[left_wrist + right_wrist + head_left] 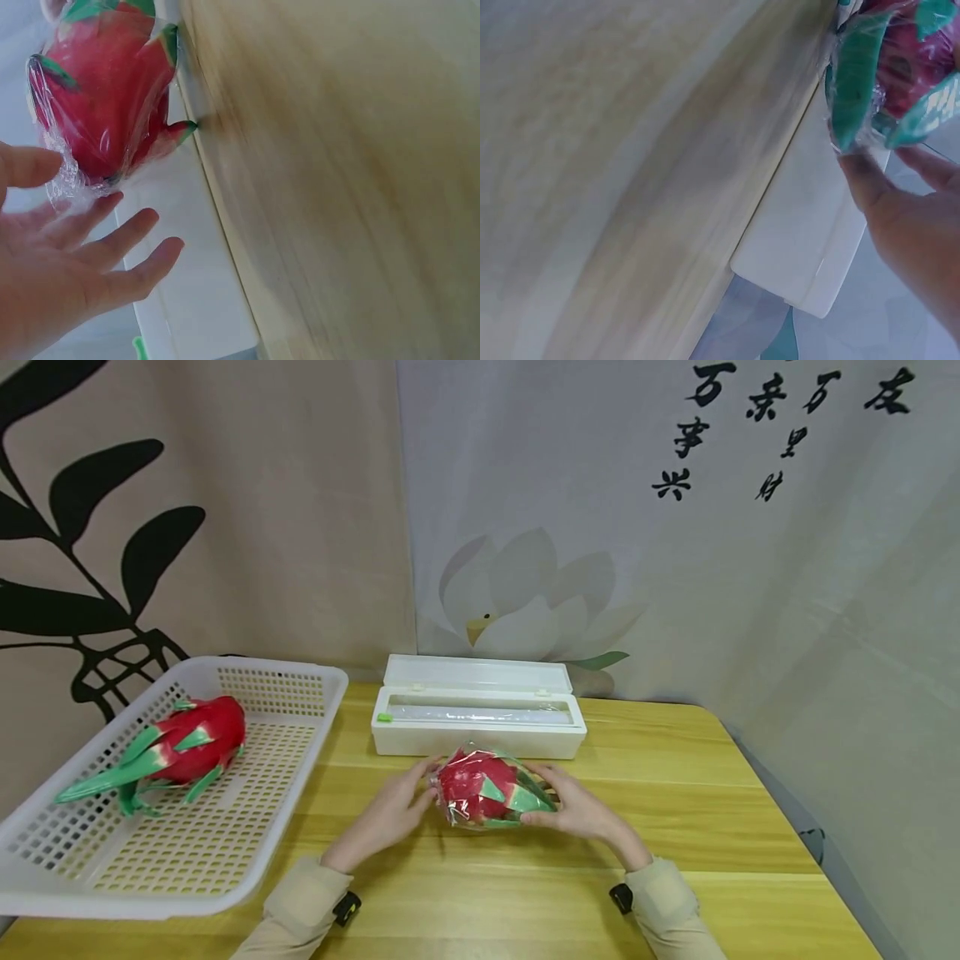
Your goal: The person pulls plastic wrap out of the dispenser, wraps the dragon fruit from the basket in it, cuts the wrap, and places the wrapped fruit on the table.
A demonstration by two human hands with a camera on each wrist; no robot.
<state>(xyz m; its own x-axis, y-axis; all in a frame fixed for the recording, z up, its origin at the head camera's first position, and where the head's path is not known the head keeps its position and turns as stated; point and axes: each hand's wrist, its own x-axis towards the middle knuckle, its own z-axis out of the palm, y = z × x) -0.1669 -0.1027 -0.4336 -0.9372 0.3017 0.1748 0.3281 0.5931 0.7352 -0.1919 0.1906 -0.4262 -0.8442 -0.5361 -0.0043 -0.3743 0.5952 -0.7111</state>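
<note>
Wrapped dragon fruit looks covered, so maybe halfway imo
Right hand grips it, left hand spread loosely at its end; bare dragon fruit in basket.

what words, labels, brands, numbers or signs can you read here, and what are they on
On the grey wall cloth, left to right:
"万事兴"
"亲"
"万里财"
"友"
One top-edge mark is cut off.
Any marks on the black wrist devices: too small to read.
None seen on white box, wrapped dragon fruit or basket.
</note>
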